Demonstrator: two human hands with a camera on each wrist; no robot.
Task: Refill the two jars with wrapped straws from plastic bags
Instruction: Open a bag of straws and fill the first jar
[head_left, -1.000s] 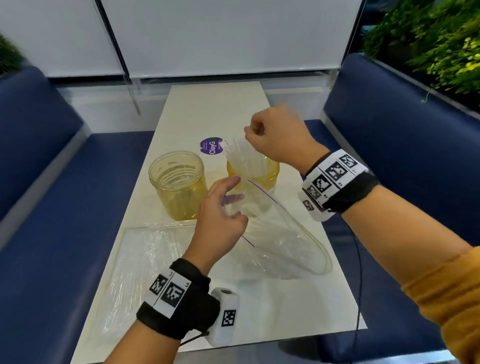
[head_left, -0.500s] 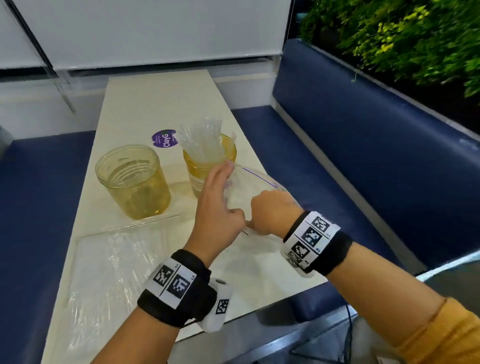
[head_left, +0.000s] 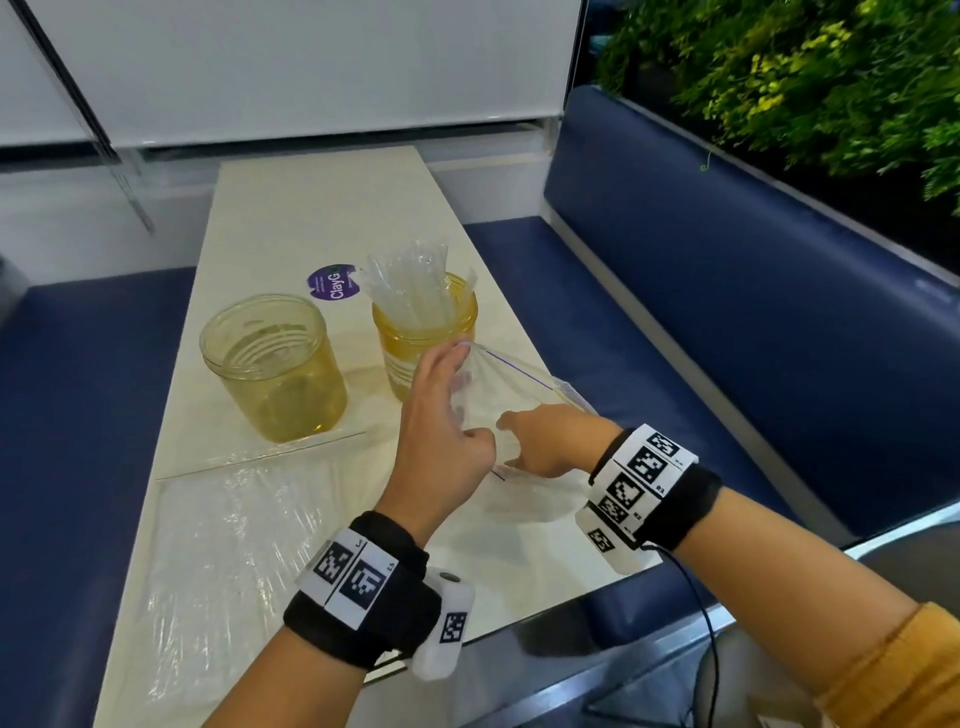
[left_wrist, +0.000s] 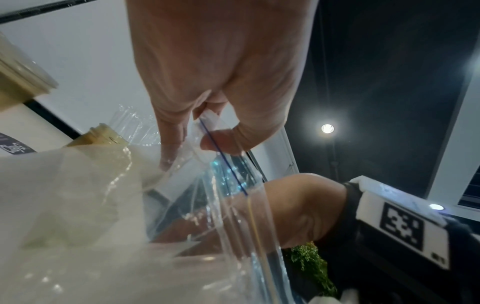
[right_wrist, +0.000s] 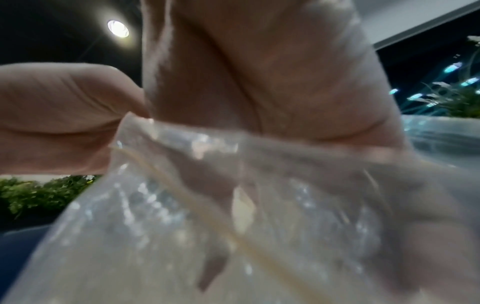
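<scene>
**Both hands at the mouth of a clear zip bag beside the filled jar**

Landmark: the filled jar (head_left: 425, 332), an amber plastic jar standing on the pale table (head_left: 291, 208) with wrapped straws (head_left: 410, 283) fanning above its rim. Just left of it stands the empty jar (head_left: 275, 366), upright and open. A purple round sticker (head_left: 332, 283) lies behind the filled jar, to its left. In front of the empty jar, a second flat plastic bag (head_left: 234, 540) rests on the table.

Immediately in front of the filled jar, the clear zip bag (head_left: 511, 395) is held up off the table. The left hand (head_left: 441, 431) pinches its rim at the blue seal line, thumb against fingers, as the left wrist view shows. The right hand (head_left: 550, 441) lies against the bag nearer the viewer; the right wrist view shows film caught between thumb and finger, though blur leaves the exact hold unclear. Whether any straws remain inside this bag cannot be told.

Handling, as a judgement: the film looks thin, limp and slippery, and very light. It should be taken at the stiffer zip rim, which gives the firmest purchase. Wrapped straws are light and slide readily, so a loose bundle may scatter
</scene>
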